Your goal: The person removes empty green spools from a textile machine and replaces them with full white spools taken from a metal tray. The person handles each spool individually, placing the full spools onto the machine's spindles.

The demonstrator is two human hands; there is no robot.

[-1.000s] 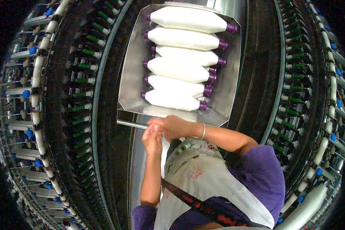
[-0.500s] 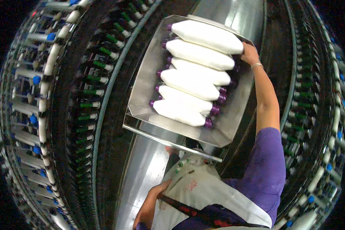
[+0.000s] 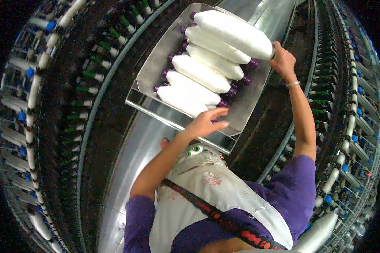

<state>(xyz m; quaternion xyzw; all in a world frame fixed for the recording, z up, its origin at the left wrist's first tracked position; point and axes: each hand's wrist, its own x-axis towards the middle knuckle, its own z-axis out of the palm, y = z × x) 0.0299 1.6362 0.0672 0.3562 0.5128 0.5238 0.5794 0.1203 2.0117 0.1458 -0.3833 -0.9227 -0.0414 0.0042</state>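
Observation:
A metal tray (image 3: 150, 63) holds several white yarn bobbins with purple tube ends, lying crosswise in a stack. My right hand (image 3: 284, 63) is closed round the right end of the farthest yarn bobbin (image 3: 234, 33), which sits higher than the others and reaches over the tray's right rim. Over the near end of the tray, my left hand (image 3: 207, 123) has its fingers apart, with nothing held. It is close to the purple end of the nearest bobbin (image 3: 181, 101); whether it touches is unclear.
Long rows of green-and-white bobbins (image 3: 95, 76) line the machine at left, with similar rows at right. A shiny metal track (image 3: 126, 156) runs beneath the tray. Green-ended tubes (image 3: 195, 151) show at my apron's top. A bar (image 3: 156, 114) crosses the tray's near side.
My left hand has come up from beside my apron to the tray's near end. With my right hand, the farthest bobbin's right end has risen. The tray appears shifted up and left in view.

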